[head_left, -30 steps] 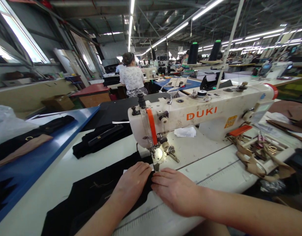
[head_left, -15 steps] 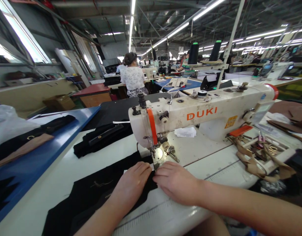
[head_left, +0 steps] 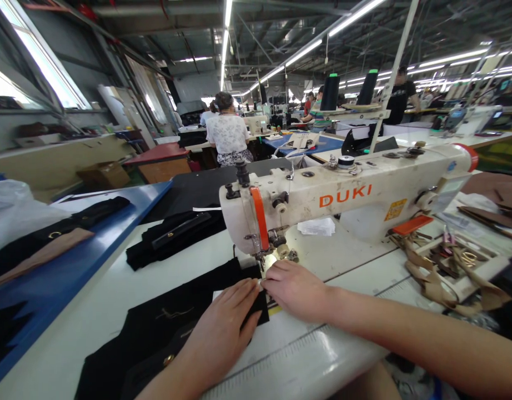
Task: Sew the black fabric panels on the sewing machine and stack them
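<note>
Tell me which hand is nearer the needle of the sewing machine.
Right. The right hand sits just below the needle, its fingers beside the foot; the left hand lies flat on the black fabric, farther back.

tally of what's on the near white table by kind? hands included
Hands: 2, left hand and right hand
Sewing machine: 1
Black fabric pieces: 2, black fabric under the hands and folded black pile
Total: 5

The sewing machine (head_left: 347, 200) is cream white with orange letters. In front of it lies black fabric (head_left: 172, 328) on the white worktop (head_left: 114, 278); left of it, a blue board (head_left: 93, 239).
</note>
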A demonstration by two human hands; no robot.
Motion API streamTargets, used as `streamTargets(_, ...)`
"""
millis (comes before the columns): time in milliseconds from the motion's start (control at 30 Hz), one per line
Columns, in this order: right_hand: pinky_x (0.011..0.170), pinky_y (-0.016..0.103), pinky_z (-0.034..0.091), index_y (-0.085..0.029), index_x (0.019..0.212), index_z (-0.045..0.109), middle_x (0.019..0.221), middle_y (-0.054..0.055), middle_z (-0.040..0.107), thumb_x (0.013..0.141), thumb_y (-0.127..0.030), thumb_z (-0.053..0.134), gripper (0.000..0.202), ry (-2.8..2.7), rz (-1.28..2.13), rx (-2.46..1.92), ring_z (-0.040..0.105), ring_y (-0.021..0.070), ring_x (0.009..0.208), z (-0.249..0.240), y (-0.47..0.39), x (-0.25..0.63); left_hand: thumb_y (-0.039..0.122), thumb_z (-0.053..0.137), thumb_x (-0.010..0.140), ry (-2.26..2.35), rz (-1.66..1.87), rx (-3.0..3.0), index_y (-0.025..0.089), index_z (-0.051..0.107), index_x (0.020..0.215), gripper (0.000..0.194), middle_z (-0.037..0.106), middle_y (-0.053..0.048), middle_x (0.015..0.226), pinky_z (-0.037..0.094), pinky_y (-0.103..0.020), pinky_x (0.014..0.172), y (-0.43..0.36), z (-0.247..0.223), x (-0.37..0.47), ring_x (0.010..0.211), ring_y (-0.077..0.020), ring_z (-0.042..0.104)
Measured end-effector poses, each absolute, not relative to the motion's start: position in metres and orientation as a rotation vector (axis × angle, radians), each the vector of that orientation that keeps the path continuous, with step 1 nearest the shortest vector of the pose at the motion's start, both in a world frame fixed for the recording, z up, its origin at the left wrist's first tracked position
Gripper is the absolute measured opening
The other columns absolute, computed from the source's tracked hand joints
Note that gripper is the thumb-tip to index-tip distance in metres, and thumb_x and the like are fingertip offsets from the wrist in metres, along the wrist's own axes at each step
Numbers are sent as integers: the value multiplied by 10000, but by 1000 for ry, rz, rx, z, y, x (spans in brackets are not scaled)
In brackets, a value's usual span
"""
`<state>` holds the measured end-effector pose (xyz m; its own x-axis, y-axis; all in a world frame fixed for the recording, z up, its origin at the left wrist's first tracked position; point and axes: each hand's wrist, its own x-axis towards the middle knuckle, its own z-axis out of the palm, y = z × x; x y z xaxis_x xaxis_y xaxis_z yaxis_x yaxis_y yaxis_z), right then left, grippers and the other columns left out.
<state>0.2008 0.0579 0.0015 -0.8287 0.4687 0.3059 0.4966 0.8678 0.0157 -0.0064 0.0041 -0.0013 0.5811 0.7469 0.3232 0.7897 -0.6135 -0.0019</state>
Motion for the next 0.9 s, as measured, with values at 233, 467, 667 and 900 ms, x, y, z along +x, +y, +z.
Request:
streamTargets(233,777,324,450,-134,903,642,894,69,618,948,-156,488,161,-2762,-139,-799,554,196,851,3,74,203,303,469,931,-1328,-461,-2707,166,591,1274,389,636,-99,1285,476,-406,1017,26,-2,-1,1190,-227,584)
streamTargets(467,801,323,440,-138,910,647,892,70,625,932,-155,514,136,-2743,-120,-797,548,198,867,3,69,204,311,465,933,-1275,-499,-2688,166,588,1271,388,640,-98,1276,497,-406,992,22,-8,-2,1175,-233,591)
streamTargets(667,773,345,436,-131,923,637,899,74,620,943,-150,469,171,-2748,-148,-851,548,207,832,4,73,204,319,455,938,-1281,-467,-2686,139,594,1258,394,642,-105,1272,486,-394,1010,34,-6,-2,1181,-228,588)
streamTargets(900,786,361,433,-129,926,637,888,71,615,956,-158,446,195,-2743,-167,-863,548,221,843,2,76,202,341,445,946,-1265,-465,-2683,134,591,1263,406,630,-108,1290,480,-398,1019,37,-5,-2,1191,-230,583)
